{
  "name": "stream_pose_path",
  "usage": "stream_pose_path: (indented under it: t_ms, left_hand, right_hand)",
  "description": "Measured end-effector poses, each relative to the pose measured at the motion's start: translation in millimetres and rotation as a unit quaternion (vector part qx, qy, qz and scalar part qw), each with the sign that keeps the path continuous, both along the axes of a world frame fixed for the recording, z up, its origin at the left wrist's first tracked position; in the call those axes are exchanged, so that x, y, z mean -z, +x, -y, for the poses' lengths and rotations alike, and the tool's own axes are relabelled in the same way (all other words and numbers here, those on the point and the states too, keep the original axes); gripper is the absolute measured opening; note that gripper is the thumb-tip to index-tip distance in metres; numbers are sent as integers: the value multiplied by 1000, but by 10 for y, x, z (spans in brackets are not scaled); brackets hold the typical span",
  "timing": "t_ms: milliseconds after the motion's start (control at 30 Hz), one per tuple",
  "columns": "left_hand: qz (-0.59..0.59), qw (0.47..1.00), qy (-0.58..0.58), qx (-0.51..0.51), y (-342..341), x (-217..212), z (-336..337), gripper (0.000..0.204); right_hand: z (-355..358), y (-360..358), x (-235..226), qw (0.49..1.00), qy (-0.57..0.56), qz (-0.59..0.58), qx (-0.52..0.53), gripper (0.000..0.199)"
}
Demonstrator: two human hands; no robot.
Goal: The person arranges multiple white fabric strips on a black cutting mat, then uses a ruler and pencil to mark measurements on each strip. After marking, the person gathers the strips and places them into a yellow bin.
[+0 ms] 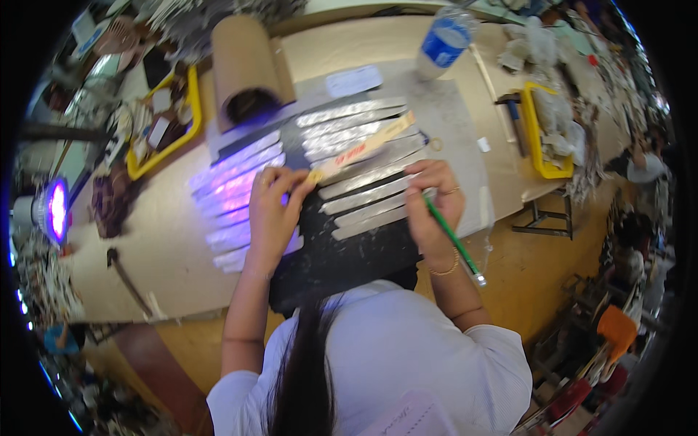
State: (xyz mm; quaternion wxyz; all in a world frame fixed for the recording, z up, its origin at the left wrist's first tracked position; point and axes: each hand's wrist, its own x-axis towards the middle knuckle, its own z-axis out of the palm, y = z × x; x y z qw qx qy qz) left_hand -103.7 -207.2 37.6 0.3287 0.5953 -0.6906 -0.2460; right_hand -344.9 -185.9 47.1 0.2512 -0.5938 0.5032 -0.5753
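Note:
My left hand pinches the near left end of a flat beige strip with red print, slanting up to the right across a row of shiny silvery strips. My right hand is closed round a green pencil, its eraser end toward me. Its fingertips are by the right ends of the silvery strips; the pencil's tip is hidden by the hand. A second row of strips, tinted violet by light, lies left of and partly behind my left hand. Both rows lie on a black mat.
A brown cardboard tube and a water bottle stand at the back. Yellow baskets flank the work, the other basket beside a hammer. A lit lamp is at far left, near a curved-handled tool.

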Motion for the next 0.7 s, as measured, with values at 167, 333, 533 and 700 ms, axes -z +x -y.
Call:
stream_pose_path:
  t_ms: [167, 333, 533, 700]
  left_hand:
    - [-3, 1000, -6, 15, 10, 67, 75, 17]
    - [15, 996, -11, 87, -178, 211, 9, 19]
    - [40, 993, -15, 106, -273, 269, -5, 19]
    - [51, 993, -16, 104, -279, 306, -59, 18]
  right_hand:
    - [-54, -38, 80, 999, 30, 21, 0, 16]
    - [-79, -69, 117, 999, 39, 8, -8, 16]
    - [-83, -102, 138, 999, 43, 8, -8, 16]
    - [-99, -59, 138, 998, 55, -2, -14, 16]
